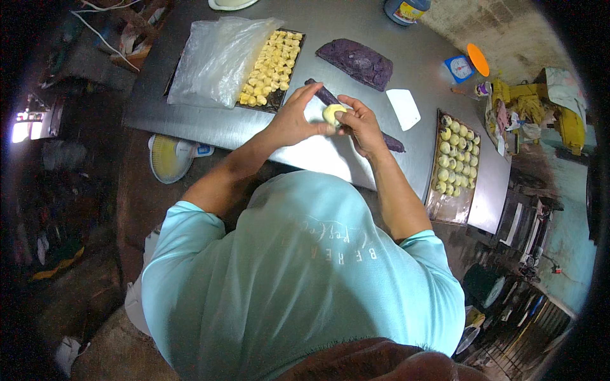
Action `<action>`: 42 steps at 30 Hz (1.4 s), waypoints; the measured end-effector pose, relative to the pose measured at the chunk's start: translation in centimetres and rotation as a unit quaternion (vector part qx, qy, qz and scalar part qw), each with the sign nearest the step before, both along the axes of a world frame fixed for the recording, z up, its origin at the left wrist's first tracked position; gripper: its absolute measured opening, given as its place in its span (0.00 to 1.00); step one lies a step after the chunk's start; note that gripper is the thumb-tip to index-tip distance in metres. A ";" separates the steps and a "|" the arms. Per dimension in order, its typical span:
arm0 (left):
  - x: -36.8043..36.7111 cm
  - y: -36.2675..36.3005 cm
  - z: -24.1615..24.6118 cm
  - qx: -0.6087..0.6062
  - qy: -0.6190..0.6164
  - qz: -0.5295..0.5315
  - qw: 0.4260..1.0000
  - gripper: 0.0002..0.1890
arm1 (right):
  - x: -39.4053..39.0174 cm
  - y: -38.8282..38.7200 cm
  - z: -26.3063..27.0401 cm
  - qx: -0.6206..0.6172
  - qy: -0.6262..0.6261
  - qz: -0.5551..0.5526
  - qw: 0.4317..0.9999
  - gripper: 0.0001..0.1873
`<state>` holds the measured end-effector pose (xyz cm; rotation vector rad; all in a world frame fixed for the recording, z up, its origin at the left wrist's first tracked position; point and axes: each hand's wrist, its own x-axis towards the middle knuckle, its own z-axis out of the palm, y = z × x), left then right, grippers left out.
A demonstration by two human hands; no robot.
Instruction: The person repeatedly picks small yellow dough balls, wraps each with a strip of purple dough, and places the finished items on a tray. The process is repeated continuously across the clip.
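Note:
A small round of pale yellow dough [333, 114] is pinched in my right hand [362, 124], the thumb pressing on its face. My left hand [298, 116] is spread beside it, fingers apart, with its thumb at the dough's lower edge. Beyond the hands lies a dark purple roll of filling [326, 95], and a purple length [393, 143] shows past my right wrist. The hands hide whether these are one roll. A larger purple slab [355, 62] rests farther back on the metal table [228, 124]. Right of it lies a white scraper [403, 108].
At left, clear plastic sheeting [214, 62] partly covers a tray of yellow dough pieces [274, 66]. A tray of filled dough balls [457, 155] sits at right. Farther back are a blue dial scale [460, 69] and a plastic jug [406, 10]. An electric fan [170, 157] stands below the table edge.

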<state>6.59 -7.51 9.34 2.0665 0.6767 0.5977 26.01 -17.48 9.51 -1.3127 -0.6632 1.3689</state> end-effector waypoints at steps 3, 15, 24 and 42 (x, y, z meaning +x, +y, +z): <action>0.5 0.6 3.0 0.164 -0.032 -0.105 0.980 0.53 | -1.1 1.0 2.3 0.030 0.078 0.133 0.988 0.30; -0.7 -0.7 6.8 0.188 -0.175 0.056 0.965 0.46 | -4.7 2.6 7.5 0.117 0.133 0.037 0.983 0.26; -0.4 0.4 4.4 0.194 -0.153 0.090 0.965 0.40 | -7.5 2.5 7.7 0.126 0.190 0.002 0.974 0.27; 5.3 -5.7 6.4 0.268 -0.172 0.118 0.941 0.51 | 0.3 -3.8 6.9 0.073 0.148 -0.024 0.986 0.34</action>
